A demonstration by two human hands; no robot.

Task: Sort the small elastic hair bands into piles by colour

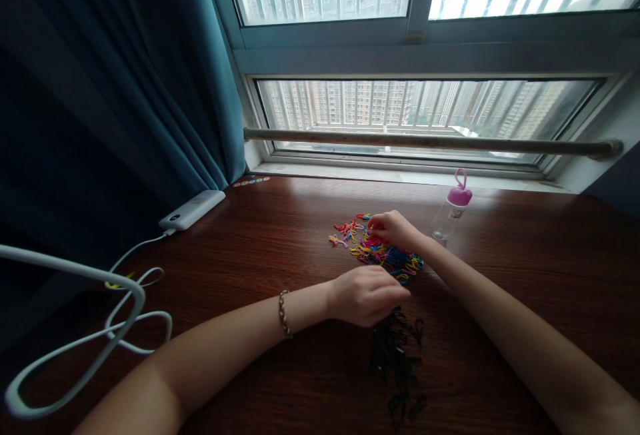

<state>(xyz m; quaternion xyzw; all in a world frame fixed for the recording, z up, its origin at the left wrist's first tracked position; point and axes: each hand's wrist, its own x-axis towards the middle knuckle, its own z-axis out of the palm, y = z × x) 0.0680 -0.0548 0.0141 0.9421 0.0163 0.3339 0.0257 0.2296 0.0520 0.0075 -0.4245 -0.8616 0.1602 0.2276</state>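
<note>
A pile of small colourful hair ties (pixel 367 247), in red, pink, yellow and blue, lies spread on the brown wooden table. My right hand (pixel 394 228) reaches into its far side, fingertips pinched together among the ties; what sits between them is too small to tell. Nearer to me is a heap of black hair ties (pixel 397 354). Just above its far end hovers my left hand (pixel 367 295), back upward, fingers closed and pointing right, hiding part of both piles. Anything in those fingers is hidden. A beaded bracelet (pixel 285 315) circles the left wrist.
Beyond my right hand stands a clear bottle with a pink lid (pixel 459 196). A white power bank (pixel 194 210) with a white cable (pixel 163 315) lies at the left by the blue curtain (pixel 200 88). A metal rail (pixel 425 140) crosses the window behind the table.
</note>
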